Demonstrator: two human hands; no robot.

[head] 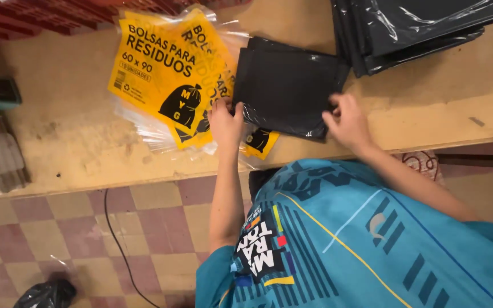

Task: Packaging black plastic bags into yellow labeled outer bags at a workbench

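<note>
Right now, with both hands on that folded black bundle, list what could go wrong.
1. The clear packets with yellow labels lie fanned and overlapping under the left hand; pushing the folded black bags in could crumple a packet or slide the pile.
2. The packets overhang the wooden table's front edge and might slip to the tiled floor.
3. The right hand pinches only a corner, so the slick folded layers may fan apart.

Worn wooden workbench (64,142) above a red-and-cream checkered tile floor (161,228), warm indoor light.
</note>
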